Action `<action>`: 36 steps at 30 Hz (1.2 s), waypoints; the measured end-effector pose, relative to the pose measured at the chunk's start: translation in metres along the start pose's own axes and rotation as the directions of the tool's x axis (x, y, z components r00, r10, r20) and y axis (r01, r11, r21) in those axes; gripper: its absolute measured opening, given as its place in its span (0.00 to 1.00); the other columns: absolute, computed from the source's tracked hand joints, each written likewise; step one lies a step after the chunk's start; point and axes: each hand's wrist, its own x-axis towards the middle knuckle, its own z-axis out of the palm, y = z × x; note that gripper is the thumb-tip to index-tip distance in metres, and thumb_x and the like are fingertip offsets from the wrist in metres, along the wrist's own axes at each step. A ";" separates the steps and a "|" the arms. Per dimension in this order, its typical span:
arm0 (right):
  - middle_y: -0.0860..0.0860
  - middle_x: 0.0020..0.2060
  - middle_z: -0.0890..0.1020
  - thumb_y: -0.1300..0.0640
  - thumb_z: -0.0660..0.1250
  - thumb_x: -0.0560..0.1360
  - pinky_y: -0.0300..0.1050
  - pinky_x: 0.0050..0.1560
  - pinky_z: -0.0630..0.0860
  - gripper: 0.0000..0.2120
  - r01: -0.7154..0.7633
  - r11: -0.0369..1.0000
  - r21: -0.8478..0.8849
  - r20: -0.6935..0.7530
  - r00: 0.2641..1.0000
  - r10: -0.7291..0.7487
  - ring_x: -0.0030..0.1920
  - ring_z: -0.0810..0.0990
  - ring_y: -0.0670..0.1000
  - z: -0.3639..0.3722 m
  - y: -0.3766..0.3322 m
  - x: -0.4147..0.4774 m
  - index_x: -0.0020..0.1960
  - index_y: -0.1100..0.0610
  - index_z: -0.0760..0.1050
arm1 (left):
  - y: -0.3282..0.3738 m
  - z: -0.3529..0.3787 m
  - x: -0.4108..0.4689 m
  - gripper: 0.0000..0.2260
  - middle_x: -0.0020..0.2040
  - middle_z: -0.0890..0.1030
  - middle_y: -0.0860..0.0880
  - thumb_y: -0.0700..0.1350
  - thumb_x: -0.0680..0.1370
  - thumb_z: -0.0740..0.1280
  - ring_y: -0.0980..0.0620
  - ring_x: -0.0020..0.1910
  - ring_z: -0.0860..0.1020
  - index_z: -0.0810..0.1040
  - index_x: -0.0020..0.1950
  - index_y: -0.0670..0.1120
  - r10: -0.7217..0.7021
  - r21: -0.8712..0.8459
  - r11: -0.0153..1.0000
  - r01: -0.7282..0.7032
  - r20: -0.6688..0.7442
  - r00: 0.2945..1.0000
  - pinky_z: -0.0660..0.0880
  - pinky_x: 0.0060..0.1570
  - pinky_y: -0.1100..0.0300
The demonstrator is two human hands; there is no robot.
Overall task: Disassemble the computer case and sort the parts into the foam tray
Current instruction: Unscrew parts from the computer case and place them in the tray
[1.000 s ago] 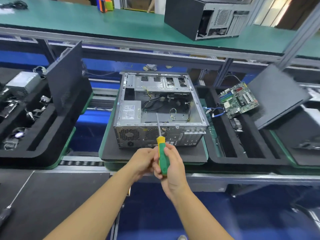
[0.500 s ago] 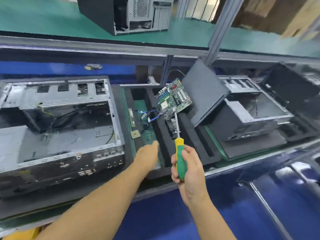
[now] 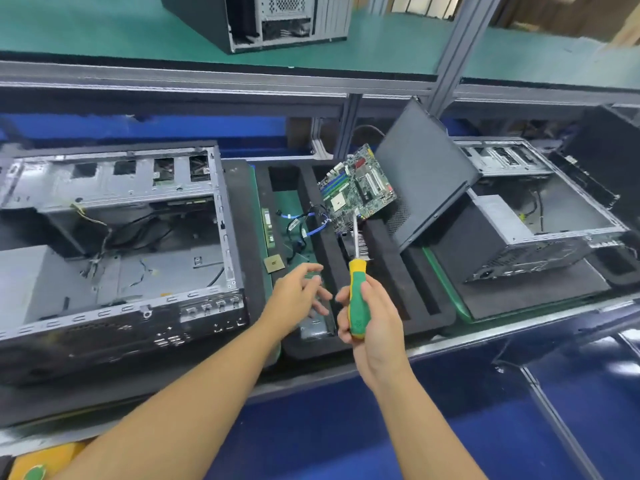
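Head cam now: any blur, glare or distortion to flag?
Head view: left hand fingers smeared by motion blur; right hand and screwdriver sharper; wide-angle bend along the shelf rail; overexposed patch top right; soft sheen on the open case.

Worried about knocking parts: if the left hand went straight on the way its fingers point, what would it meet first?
Probably the foam tray wall, then the screwdriver in the right hand; the left hand points right, depth unclear.

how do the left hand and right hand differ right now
The left hand is open with fingers spread over the foam tray, holding nothing; the right hand is closed around the screwdriver. The left hand reaches palm-down toward the tray; the right holds the tool upright, shaft pointing toward the motherboard. Both are bare.
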 end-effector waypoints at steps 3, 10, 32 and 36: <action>0.55 0.41 0.80 0.56 0.58 0.84 0.42 0.25 0.67 0.10 -0.010 0.997 0.082 0.084 0.996 0.003 0.29 0.74 0.51 0.037 0.009 -0.013 0.57 0.58 0.76 | 0.036 -0.027 -0.025 0.09 0.32 0.82 0.53 0.39 0.83 0.58 0.52 0.29 0.80 0.76 0.59 0.48 0.015 -0.121 0.992 -0.020 -0.045 0.999 0.76 0.28 0.59; 0.53 0.37 0.78 0.56 0.58 0.82 0.41 0.26 0.67 0.10 -0.109 0.969 0.223 0.250 0.967 0.051 0.30 0.74 0.50 0.129 0.038 -0.066 0.60 0.52 0.74 | 0.065 -0.129 -0.119 0.16 0.27 0.74 0.50 0.29 0.77 0.54 0.49 0.23 0.71 0.77 0.58 0.39 -0.076 -0.339 0.932 0.129 0.166 0.983 0.73 0.26 0.58; 0.47 0.32 0.78 0.56 0.58 0.80 0.38 0.23 0.59 0.07 -0.376 0.875 -0.306 0.226 0.864 0.450 0.23 0.68 0.48 0.309 0.184 -0.219 0.52 0.55 0.74 | -0.091 -0.382 -0.242 0.29 0.78 0.63 0.58 0.39 0.75 0.74 0.56 0.74 0.66 0.72 0.74 0.52 0.298 0.636 0.765 -0.099 -0.215 0.930 0.64 0.72 0.56; 0.48 0.32 0.77 0.55 0.59 0.79 0.39 0.23 0.59 0.07 -0.362 0.889 -0.281 0.187 0.888 0.421 0.23 0.68 0.48 0.319 0.192 -0.211 0.51 0.55 0.75 | -0.093 -0.381 -0.232 0.19 0.71 0.72 0.57 0.39 0.76 0.73 0.57 0.65 0.74 0.80 0.65 0.51 0.344 0.552 0.824 -0.129 -0.307 0.887 0.73 0.66 0.52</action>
